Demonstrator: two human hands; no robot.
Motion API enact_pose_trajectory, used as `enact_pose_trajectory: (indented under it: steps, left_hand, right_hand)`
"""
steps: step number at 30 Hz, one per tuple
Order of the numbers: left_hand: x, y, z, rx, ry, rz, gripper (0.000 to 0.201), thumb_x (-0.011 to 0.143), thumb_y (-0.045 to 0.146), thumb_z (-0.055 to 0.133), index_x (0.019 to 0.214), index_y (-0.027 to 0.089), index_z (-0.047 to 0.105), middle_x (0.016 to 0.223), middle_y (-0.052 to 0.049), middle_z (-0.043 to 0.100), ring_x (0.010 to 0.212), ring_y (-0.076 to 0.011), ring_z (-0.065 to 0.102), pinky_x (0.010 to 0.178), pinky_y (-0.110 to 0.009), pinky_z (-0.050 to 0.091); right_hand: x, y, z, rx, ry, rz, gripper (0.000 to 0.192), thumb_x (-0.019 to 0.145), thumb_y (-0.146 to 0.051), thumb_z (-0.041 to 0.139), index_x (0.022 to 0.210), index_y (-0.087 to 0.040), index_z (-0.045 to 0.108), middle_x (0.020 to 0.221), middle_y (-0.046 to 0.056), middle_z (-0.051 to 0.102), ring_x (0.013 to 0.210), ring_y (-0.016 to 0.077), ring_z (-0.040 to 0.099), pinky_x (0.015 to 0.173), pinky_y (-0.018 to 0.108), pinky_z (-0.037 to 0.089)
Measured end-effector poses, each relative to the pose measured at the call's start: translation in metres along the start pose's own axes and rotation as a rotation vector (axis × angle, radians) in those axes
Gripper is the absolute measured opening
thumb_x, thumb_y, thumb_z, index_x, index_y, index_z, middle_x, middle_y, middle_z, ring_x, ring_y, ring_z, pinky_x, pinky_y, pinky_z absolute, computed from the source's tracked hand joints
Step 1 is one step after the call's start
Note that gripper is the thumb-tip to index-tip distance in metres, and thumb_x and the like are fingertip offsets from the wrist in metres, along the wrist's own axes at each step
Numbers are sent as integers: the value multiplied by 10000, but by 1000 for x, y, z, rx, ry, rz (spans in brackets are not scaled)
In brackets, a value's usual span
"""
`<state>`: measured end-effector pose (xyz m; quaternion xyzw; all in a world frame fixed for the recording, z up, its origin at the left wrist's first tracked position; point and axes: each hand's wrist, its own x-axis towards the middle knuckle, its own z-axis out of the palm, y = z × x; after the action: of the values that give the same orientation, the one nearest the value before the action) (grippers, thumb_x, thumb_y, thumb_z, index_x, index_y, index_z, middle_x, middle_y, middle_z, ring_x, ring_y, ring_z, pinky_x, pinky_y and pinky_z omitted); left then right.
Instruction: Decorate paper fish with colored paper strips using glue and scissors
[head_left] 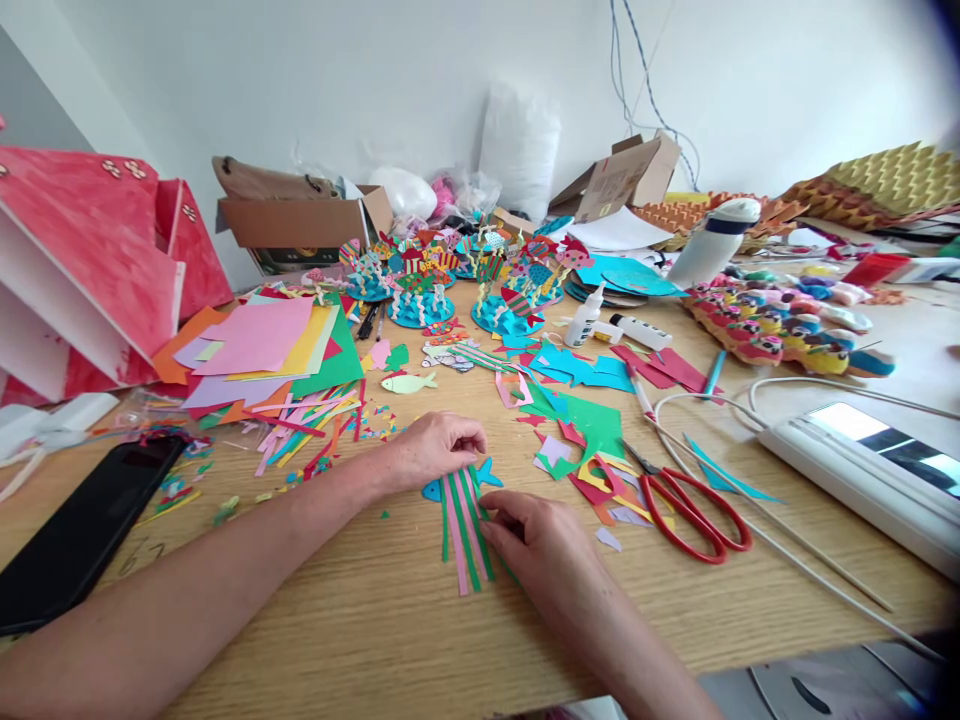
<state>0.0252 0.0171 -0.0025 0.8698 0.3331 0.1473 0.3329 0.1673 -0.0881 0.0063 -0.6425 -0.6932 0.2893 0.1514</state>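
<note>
Paper fish, blue, lay just below the middle of the frame, under pink and green strips; all looked light, limp and easily creased, best taken by the tail or pinned flat at the strips' upper ends. The left hand bent its fingers narrowly over those ends; the right hand had thumb and fingertips close together beside the outermost strip. Whether either pinched anything, I could not tell. Red-handled scissors and green paper crowded the right; loose offcuts littered the left.
</note>
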Motion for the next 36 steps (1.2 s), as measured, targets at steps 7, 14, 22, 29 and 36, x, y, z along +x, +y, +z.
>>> enact_pose_trajectory:
  steps: [7,14,22,29,36]
  left_hand:
    - [0,-1,1,17,3,5,108,692,137,501,746,145,594,645,37,537,600,-72,474,542,-155,339]
    - [0,0,0,57,9,21,116,696,140,501,752,147,602,652,30,550,611,-81,480,551,-165,344]
    - [0,4,-2,173,-28,43,115,727,139,489,765,162,595,725,16,602,700,-102,522,644,-180,373]
    - [1,3,0,275,-12,104,109,738,120,489,754,162,588,736,9,609,721,-111,524,666,-193,371]
    - [0,5,1,333,-15,139,120,772,127,464,759,167,576,758,6,596,748,-115,514,688,-208,368]
  right_hand:
    - [-1,1,0,-9,6,-7,224,746,-180,470,866,-238,649,682,-3,655,622,126,570,555,196,339]
    - [-1,-1,0,-10,11,-10,229,743,-174,470,872,-235,649,713,0,664,647,128,577,563,198,341]
    - [-2,-1,0,-15,12,-8,218,747,-182,476,870,-234,648,688,0,659,625,130,572,561,202,339]
    - [-2,-1,1,-20,17,-3,220,746,-187,481,882,-233,648,695,2,660,630,131,572,564,200,340]
    - [-2,1,2,-20,23,-22,231,754,-187,472,907,-227,640,713,9,662,647,131,576,585,198,345]
